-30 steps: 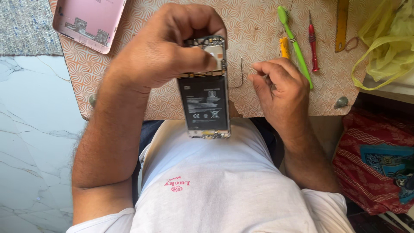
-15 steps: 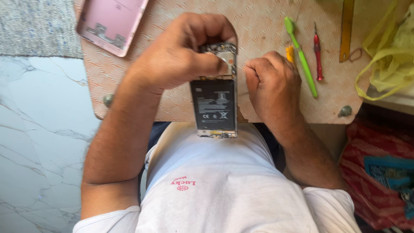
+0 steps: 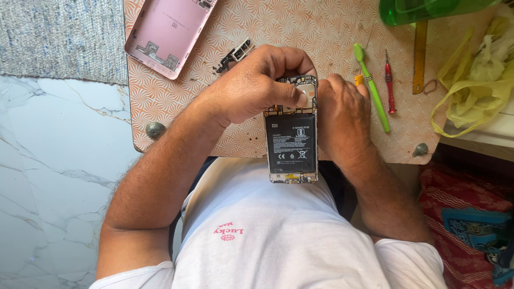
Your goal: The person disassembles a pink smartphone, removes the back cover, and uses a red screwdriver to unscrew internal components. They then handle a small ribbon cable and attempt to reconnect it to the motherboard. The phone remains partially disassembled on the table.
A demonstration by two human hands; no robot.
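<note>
Left grip (image 3: 257, 88) closed over upper end of opened phone (image 3: 292, 142), fingers curled across top edge, thumb pressed on circuit-board area just above battery. Right grip (image 3: 342, 115) closed against right edge of phone, knuckles up; fingertips hidden under the hand, so any small tool within cannot be made out. Both hands touching phone at its upper half.

Phone at centre of frame, back cover off, black battery (image 3: 292, 144) facing camera, long axis vertical in frame. Upper part over table (image 3: 176, 115), lower end overhanging near edge of table, above white shirt (image 3: 278, 241).

Pink back cover (image 3: 168, 29) at upper left of frame, lying inner side up on table, well apart from hands. Small dark bracket part (image 3: 234, 54) just above and left of left hand, on table. Green-handled tool (image 3: 371, 88) lying diagonally just right of right hand; small orange item (image 3: 358, 79) between it and the hand. Red screwdriver (image 3: 390, 80) right of green tool, roughly parallel. Yellow ruler (image 3: 420, 56) further right, near vertical. Green translucent container (image 3: 428, 9) at top edge of frame. Yellow plastic bag (image 3: 476, 85) at right edge. Marble floor (image 3: 53, 160) at left; red patterned cloth (image 3: 466, 214) at lower right.
</note>
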